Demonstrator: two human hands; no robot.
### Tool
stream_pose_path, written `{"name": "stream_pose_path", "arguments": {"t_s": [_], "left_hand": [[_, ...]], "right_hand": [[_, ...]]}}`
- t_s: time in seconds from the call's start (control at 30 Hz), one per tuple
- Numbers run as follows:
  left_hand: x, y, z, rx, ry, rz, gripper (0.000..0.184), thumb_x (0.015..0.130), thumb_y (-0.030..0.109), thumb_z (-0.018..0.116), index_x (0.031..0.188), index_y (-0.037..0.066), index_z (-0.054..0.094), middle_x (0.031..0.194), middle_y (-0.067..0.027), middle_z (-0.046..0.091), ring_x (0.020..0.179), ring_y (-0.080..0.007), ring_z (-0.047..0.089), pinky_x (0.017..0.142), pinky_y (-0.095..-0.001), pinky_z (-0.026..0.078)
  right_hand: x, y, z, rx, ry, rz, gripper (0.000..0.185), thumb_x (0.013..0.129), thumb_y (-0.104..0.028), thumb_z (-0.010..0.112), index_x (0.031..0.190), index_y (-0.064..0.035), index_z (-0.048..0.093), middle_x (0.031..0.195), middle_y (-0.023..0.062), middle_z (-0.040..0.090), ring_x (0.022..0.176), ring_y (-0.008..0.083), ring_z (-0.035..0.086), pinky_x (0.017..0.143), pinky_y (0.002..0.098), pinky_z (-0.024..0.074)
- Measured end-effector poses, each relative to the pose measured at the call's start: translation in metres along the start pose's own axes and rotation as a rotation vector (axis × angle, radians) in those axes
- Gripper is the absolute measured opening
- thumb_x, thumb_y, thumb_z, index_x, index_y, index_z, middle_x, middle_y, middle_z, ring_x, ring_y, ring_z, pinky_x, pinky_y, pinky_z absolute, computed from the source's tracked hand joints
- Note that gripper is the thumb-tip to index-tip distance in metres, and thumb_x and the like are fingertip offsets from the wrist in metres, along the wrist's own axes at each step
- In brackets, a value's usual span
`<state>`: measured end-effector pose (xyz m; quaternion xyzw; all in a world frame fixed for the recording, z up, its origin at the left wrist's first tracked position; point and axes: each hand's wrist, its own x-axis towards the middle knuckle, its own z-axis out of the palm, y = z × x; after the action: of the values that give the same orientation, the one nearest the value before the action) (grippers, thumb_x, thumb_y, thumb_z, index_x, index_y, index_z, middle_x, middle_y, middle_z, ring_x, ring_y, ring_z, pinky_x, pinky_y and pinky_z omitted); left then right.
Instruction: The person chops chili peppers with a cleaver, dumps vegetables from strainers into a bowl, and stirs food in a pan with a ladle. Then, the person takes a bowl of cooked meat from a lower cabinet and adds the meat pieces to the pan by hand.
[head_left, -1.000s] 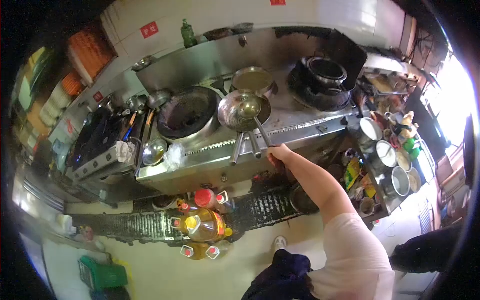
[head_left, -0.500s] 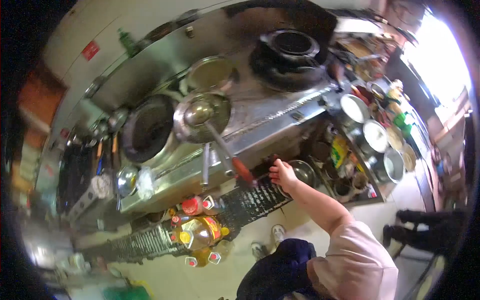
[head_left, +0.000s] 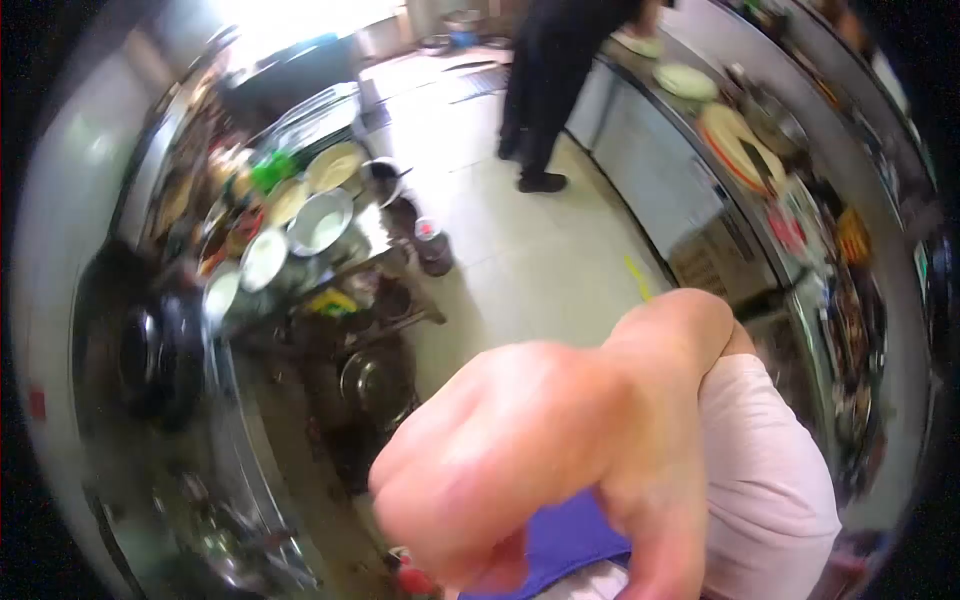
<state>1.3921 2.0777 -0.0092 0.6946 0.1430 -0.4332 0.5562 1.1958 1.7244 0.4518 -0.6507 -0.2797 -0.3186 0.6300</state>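
My right hand [head_left: 500,460] is very close to the camera, large and blurred, with its back toward the lens. Its fingers point toward the bottom of the view, and their ends are hidden or smeared, so I cannot tell whether it holds anything. The bent arm comes from a pale sleeve [head_left: 765,480] at the right. Purple-blue cloth [head_left: 570,540] shows below the hand. No part of my left hand is visible.
Metal pots [head_left: 320,222] and bowls crowd a side table at the left, beside the dark stove [head_left: 160,350]. A person in dark clothes [head_left: 560,80] stands by the counter [head_left: 650,150] at the upper right. A red-capped bottle [head_left: 428,232] stands on the floor.
The view has swung right, away from the woks. My right hand has let go of the ladle handle and moved up close to the camera.
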Motion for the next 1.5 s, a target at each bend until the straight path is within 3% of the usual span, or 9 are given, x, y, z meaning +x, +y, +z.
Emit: {"name": "stream_pose_path", "arguments": {"t_s": [0.43, 0.8, 1.03, 1.1, 1.17, 1.2, 1.27, 1.37, 1.5], "left_hand": [[0.028, 0.041, 0.338, 0.485, -0.299, 0.000, 0.023, 0.089, 0.029, 0.057, 0.078, 0.009, 0.054, 0.064, -0.0039, 0.050, 0.051, -0.0176, 0.048, 0.043, -0.0312, 0.037], [0.069, 0.101, 0.583, 0.860, -0.360, 0.128, 0.022, 0.090, 0.028, 0.057, 0.078, 0.009, 0.055, 0.065, -0.0038, 0.051, 0.053, -0.0178, 0.050, 0.044, -0.0309, 0.038], [0.206, 0.124, 0.819, 1.107, -0.689, -0.039, 0.034, 0.091, 0.033, 0.056, 0.071, 0.006, 0.059, 0.064, -0.0070, 0.059, 0.053, -0.0160, 0.055, 0.048, -0.0316, 0.044], [0.265, 0.095, 0.918, 1.405, -1.070, 0.478, 0.043, 0.095, 0.041, 0.046, 0.065, 0.012, 0.058, 0.059, -0.0030, 0.058, 0.050, -0.0172, 0.053, 0.049, -0.0317, 0.044], [0.310, 0.046, 1.022, 0.715, -0.916, -0.439, 0.041, 0.096, 0.045, 0.040, 0.082, 0.012, 0.060, 0.074, -0.0006, 0.059, 0.073, -0.0172, 0.059, 0.059, -0.0318, 0.048], [0.322, 0.038, 1.094, 0.343, -1.359, -1.003, 0.023, 0.095, 0.030, 0.050, 0.103, 0.010, 0.056, 0.088, -0.0033, 0.058, 0.088, -0.0179, 0.058, 0.071, -0.0374, 0.050], [0.201, 0.041, 1.224, 1.184, -1.238, 0.465, 0.055, 0.083, 0.001, 0.063, 0.130, 0.006, 0.036, 0.104, -0.0062, 0.055, 0.092, -0.0180, 0.058, 0.080, -0.0359, 0.051], [0.156, 0.031, 1.393, 0.783, -1.397, 0.576, 0.066, 0.082, -0.001, 0.058, 0.141, 0.004, 0.027, 0.132, -0.0149, 0.044, 0.113, -0.0196, 0.049, 0.095, -0.0331, 0.043], [0.141, 0.008, 1.521, 0.863, -1.327, 0.805, 0.073, 0.072, -0.004, 0.065, 0.136, 0.001, 0.032, 0.130, -0.0133, 0.047, 0.117, -0.0226, 0.047, 0.098, -0.0368, 0.039]], "right_hand": [[-0.181, -0.205, -0.200, -0.219, 0.441, 0.223, 0.044, 0.059, -0.028, 0.082, 0.070, -0.0045, 0.047, 0.069, 0.0026, 0.046, 0.064, 0.0139, 0.045, 0.059, 0.0268, 0.0369], [-0.289, -0.261, -0.379, -0.611, 0.581, 0.101, 0.039, 0.070, -0.033, 0.075, 0.082, -0.0042, 0.051, 0.069, 0.0046, 0.048, 0.060, 0.0185, 0.049, 0.055, 0.0292, 0.0415], [-0.444, -0.157, -0.483, -0.641, 1.487, 0.754, 0.021, 0.080, -0.013, 0.069, 0.090, -0.0053, 0.054, 0.079, -0.0021, 0.051, 0.072, 0.0075, 0.049, 0.064, 0.0244, 0.0430], [-0.488, -0.102, -0.478, -0.548, 1.869, 0.723, 0.013, 0.084, -0.012, 0.065, 0.090, -0.0064, 0.055, 0.077, -0.0015, 0.053, 0.068, 0.0074, 0.050, 0.060, 0.0241, 0.0433], [-0.507, -0.055, -0.466, -0.239, 2.338, 0.531, 0.011, 0.088, -0.015, 0.062, 0.091, -0.0066, 0.057, 0.074, 0.0001, 0.056, 0.063, 0.0093, 0.053, 0.056, 0.0248, 0.0431], [-0.509, -0.029, -0.459, -0.074, 2.593, 0.467, 0.012, 0.088, -0.017, 0.061, 0.091, -0.0063, 0.057, 0.071, 0.0015, 0.056, 0.062, 0.0108, 0.053, 0.056, 0.0254, 0.0430], [-0.495, 0.008, -0.450, -0.031, 2.684, 0.293, 0.011, 0.088, -0.013, 0.057, 0.094, -0.0044, 0.057, 0.072, 0.0032, 0.056, 0.061, 0.0110, 0.053, 0.057, 0.0247, 0.0438], [-0.463, 0.036, -0.456, 0.064, 2.663, 0.582, 0.013, 0.085, -0.004, 0.057, 0.098, -0.0007, 0.056, 0.075, 0.0032, 0.056, 0.066, 0.0098, 0.054, 0.061, 0.0240, 0.0455], [-0.446, 0.064, -0.456, -0.254, 2.581, 0.856, 0.019, 0.085, -0.007, 0.060, 0.101, 0.0005, 0.057, 0.078, 0.0043, 0.060, 0.067, 0.0112, 0.057, 0.061, 0.0254, 0.0478]]}}
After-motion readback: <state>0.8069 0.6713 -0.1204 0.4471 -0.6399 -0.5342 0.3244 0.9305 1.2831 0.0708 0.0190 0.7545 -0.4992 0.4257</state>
